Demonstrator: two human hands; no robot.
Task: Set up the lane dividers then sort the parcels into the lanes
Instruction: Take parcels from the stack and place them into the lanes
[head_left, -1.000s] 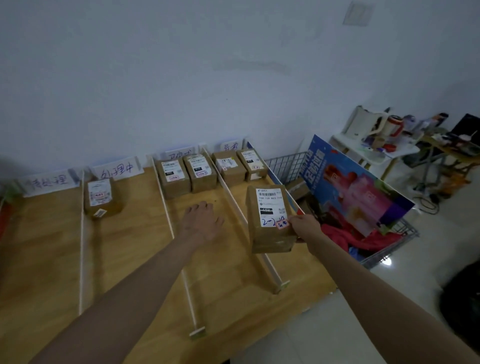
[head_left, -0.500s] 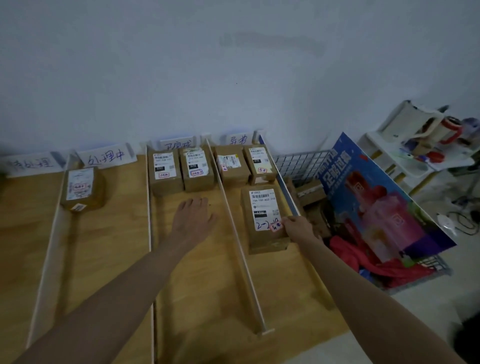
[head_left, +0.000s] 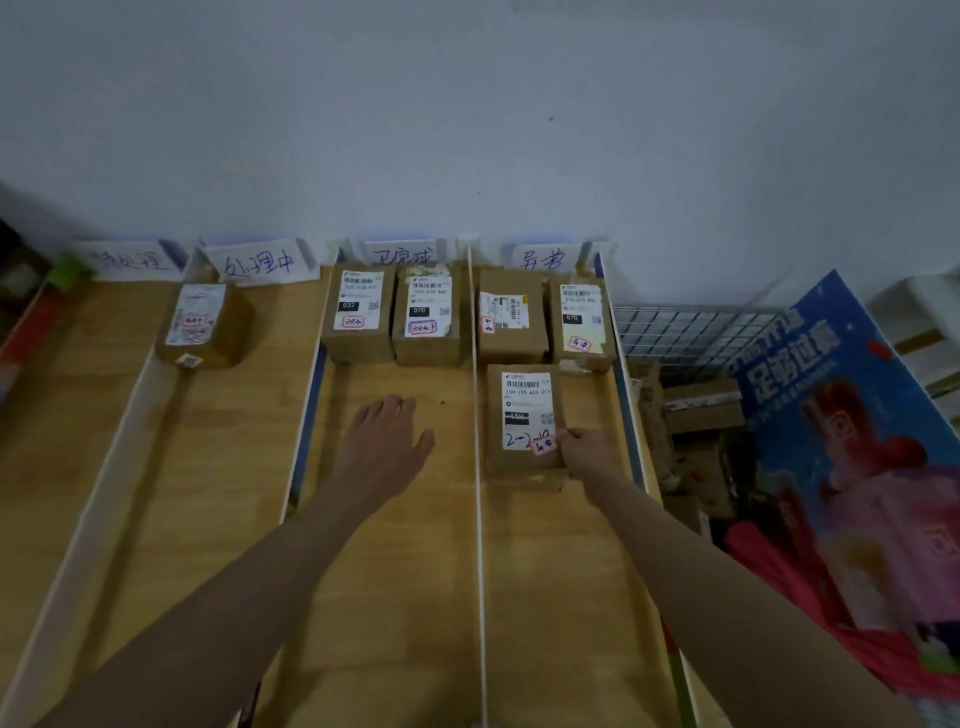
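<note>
Head view: your right hand (head_left: 584, 449) pinches the near corner of a labelled cardboard parcel (head_left: 522, 418), lying flat in the rightmost lane just short of two boxy brown parcels (head_left: 543, 317), likely to square it against them. Your left hand (head_left: 387, 439) rests flat, fingers straight, on the wooden table (head_left: 395, 597) beside a thin white lane divider (head_left: 478, 519).

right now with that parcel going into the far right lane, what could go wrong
1. The right hand pinches the parcel only at its near corner, so it may twist as it is pushed and end up crooked behind the two back parcels.
2. The parcel sits close to the thin white divider; a sideways nudge could shift that divider.
3. The left hand rests flat in the neighbouring lane near the same divider and could bump it.
</note>
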